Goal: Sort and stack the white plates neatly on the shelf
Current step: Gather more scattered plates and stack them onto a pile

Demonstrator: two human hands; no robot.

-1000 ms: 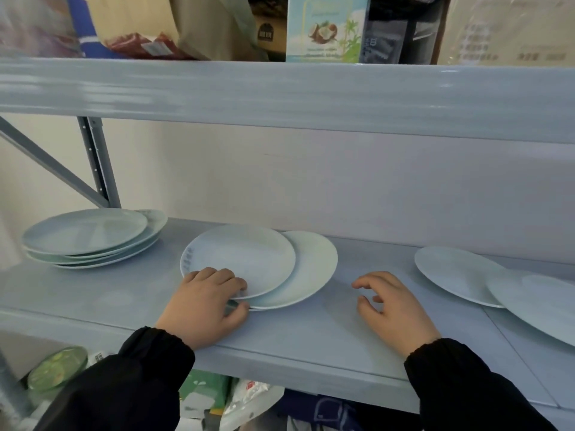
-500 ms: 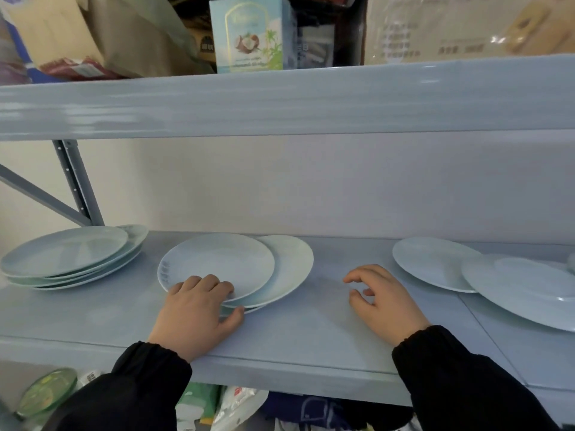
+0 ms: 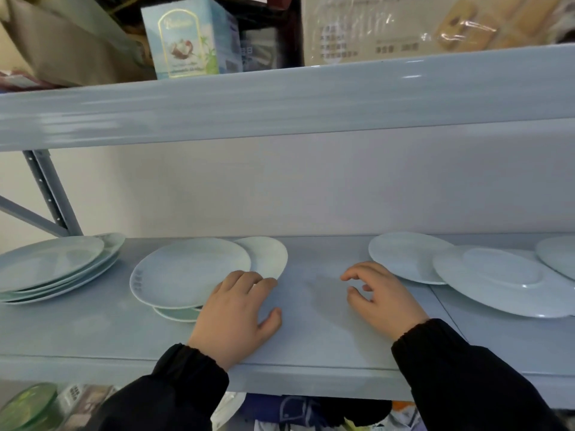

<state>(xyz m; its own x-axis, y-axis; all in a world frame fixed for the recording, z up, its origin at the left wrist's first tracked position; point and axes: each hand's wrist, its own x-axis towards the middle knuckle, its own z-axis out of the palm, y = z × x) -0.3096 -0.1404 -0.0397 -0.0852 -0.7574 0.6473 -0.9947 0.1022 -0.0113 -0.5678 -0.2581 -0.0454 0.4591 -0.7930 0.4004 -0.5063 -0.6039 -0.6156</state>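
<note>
Left hand [image 3: 236, 318] slid rightward, 3 glossy white plates [image 3: 189, 272] overlapping, round, shallow

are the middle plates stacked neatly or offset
Offset: the top plate sits left of the lower plate, whose right rim sticks out.

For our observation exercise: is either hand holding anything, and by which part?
Nothing is gripped. The left hand rests fingers on the near rim of the top middle plate; the right hand is empty.

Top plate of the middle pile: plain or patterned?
Pale white plate, plain apart from small grey-blue marks near its left rim. Head view shows it.
</note>
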